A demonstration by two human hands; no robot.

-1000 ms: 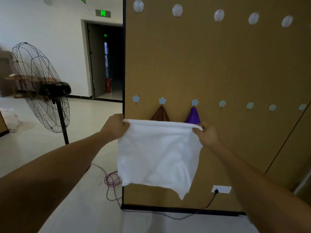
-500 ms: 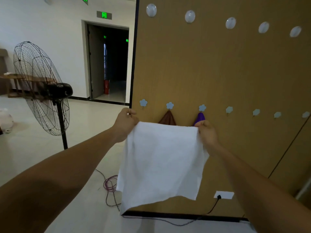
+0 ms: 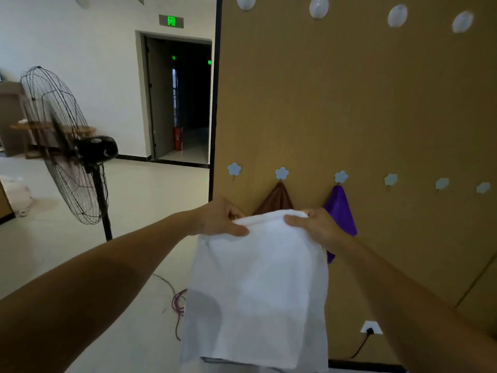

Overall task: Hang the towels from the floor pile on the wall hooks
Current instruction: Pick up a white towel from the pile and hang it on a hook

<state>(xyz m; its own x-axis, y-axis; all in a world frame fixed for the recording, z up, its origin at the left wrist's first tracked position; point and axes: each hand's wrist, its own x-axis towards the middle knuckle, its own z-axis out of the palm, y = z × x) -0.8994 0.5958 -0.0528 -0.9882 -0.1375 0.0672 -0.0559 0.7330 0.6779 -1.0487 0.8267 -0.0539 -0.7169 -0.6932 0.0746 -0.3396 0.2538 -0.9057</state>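
A white towel hangs in front of me, its top edge bunched between both hands. My left hand grips the upper left part and my right hand grips the upper right part, a short gap between them. Behind it, on the brown wall panel, runs a row of blue flower-shaped hooks. A brown towel hangs from the second hook and a purple towel from the third hook. The leftmost hook and the hooks to the right are bare. The floor pile is out of view.
A black pedestal fan stands on the floor to the left. Purple cable lies coiled by the panel's base. A wall socket with a black plug sits low on the panel. An open doorway is behind, and round white knobs line the panel's top.
My hands have drawn together along the towel's top edge, bunching it, so the towel now hangs narrower and longer. The view has shifted closer to the panel.
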